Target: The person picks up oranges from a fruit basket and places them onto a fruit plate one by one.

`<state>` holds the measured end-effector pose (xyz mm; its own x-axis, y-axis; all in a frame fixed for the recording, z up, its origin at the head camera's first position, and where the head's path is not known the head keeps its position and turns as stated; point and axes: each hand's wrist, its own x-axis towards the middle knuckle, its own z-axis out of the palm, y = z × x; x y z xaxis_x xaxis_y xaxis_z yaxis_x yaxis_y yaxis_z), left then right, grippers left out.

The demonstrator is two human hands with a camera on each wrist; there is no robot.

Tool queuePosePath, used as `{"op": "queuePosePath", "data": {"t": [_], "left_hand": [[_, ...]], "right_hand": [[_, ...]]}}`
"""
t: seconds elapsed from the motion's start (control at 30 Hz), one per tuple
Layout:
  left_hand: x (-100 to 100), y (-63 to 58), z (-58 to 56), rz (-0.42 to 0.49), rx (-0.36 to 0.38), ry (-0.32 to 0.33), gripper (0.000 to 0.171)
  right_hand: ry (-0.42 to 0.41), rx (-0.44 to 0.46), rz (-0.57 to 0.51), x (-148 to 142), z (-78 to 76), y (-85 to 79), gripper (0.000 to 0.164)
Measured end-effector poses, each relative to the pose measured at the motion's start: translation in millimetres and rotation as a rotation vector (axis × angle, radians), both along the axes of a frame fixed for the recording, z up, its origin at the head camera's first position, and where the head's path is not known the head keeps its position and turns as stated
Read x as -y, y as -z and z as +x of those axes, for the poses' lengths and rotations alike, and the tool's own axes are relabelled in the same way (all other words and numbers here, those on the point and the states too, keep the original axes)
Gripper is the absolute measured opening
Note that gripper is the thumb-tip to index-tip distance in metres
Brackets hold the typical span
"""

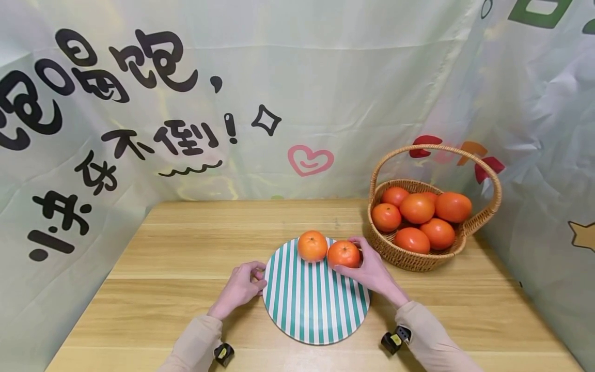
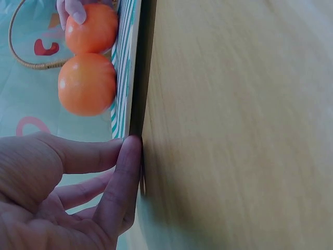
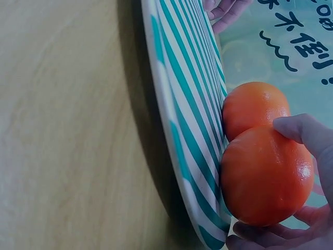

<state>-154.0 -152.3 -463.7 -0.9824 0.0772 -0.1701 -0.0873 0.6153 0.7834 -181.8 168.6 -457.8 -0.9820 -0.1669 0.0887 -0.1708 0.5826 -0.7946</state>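
Note:
A round plate (image 1: 318, 310) with green and white stripes lies on the table. My left hand (image 1: 243, 285) pinches its left edge; in the left wrist view the thumb and index finger (image 2: 125, 172) meet at the rim. Two glossy orange persimmons sit side by side at the plate's far edge. Around the right persimmon (image 1: 344, 254) curl the fingers of my right hand (image 1: 369, 266). The left persimmon (image 1: 312, 246) rests against it, untouched by either hand. In the right wrist view, the thumb lies on top of the held persimmon (image 3: 265, 177), with other fingers beneath its outer side.
A wicker basket (image 1: 413, 263) with a tall handle stands right of the plate, holding several orange-red fruits (image 1: 417, 208). Printed cloth walls (image 1: 260, 175) border the back and both sides of the wooden table (image 1: 186, 248).

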Motion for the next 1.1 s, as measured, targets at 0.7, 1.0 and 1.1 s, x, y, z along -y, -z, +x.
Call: {"op": "queuePosePath", "data": {"t": [0.7,1.0,1.1], "left_hand": [[-0.8,-0.8,0.6,-0.014,0.001,-0.001,0.041],[-0.9,-1.6,0.6,-0.008,0.008,-0.004,0.041],[-1.1,-1.4,0.5,-0.004,0.011,-0.007,0.041]], "right_hand": [[-0.033,0.022,-0.006,-1.4,0.5,-1.8,0.076],[-0.022,0.035,-0.003,-2.5,-0.5,-1.3,0.078],[-0.019,0.043,-0.009,-2.3,-1.1,-0.2,0.078]]}}
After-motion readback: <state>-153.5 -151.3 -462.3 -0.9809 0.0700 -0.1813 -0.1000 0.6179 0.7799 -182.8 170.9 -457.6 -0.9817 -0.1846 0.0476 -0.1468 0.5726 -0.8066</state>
